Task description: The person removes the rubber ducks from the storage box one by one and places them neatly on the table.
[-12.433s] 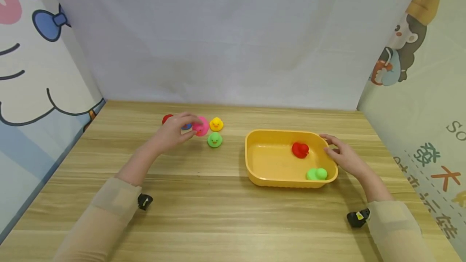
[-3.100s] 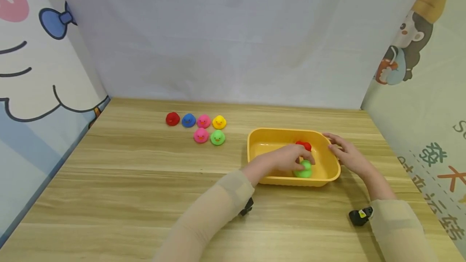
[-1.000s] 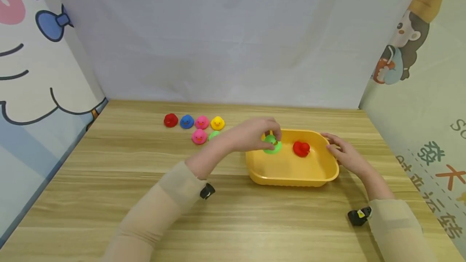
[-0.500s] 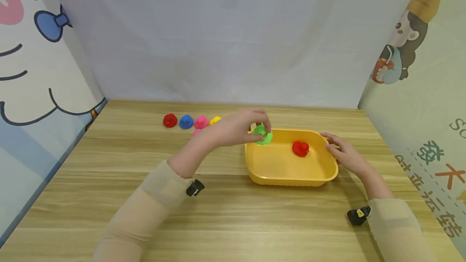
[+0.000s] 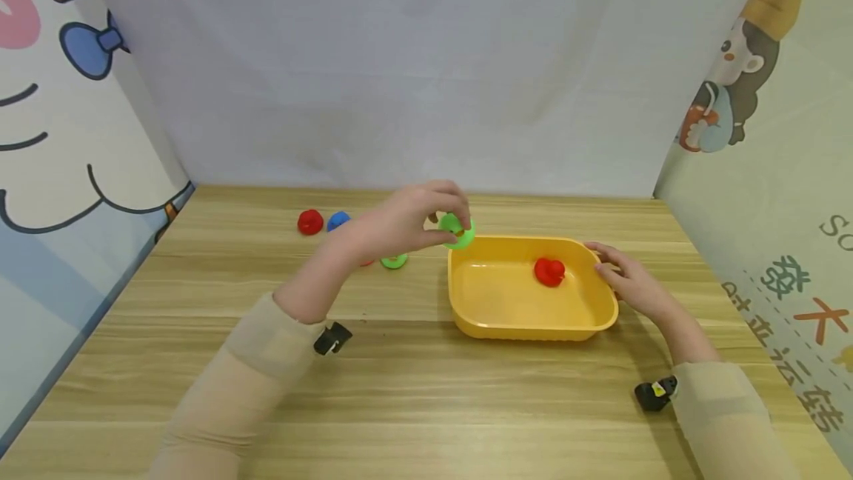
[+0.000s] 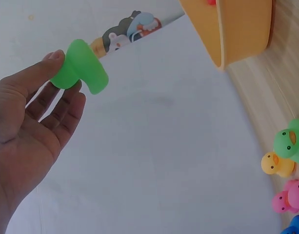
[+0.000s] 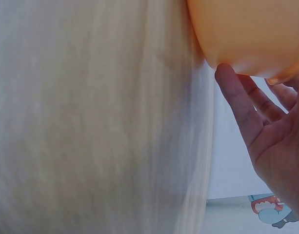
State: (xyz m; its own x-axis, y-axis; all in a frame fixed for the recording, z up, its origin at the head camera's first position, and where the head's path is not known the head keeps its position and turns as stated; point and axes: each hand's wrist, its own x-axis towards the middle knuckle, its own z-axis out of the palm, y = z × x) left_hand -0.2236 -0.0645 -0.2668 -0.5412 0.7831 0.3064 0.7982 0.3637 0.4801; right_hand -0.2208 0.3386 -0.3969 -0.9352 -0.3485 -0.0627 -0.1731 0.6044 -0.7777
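My left hand point(image 5: 403, 224) pinches a green rubber duck point(image 6: 86, 66) between thumb and fingertips, raised near the back left corner of the yellow bin point(image 5: 533, 333). Inside the bin sits a red rubber duck point(image 5: 549, 272), towards its right end. My right hand point(image 5: 636, 287) touches the outside of the bin's right end. In the right wrist view its extended fingers point(image 7: 237, 100) lean against the bin wall. Left of the bin, another green duck point(image 5: 395, 261), a red duck point(image 5: 310, 222) and a blue duck point(image 5: 338, 219) stand on the table; the left hand covers part of this group.
The left wrist view also shows a yellow duck point(image 6: 273, 164) and pink ducks point(image 6: 296, 194) in the group. A pale cloth point(image 5: 426, 80) hangs behind the wooden table point(image 5: 426, 406); printed sheets point(image 5: 766, 206) flank it. Black wrist cameras point(image 5: 654, 394) sit at both cuffs.
The green duck, gripped in the bin about three seconds ago, has been lifted out and carried left and up over the bin's back left corner. The right hand keeps its place.
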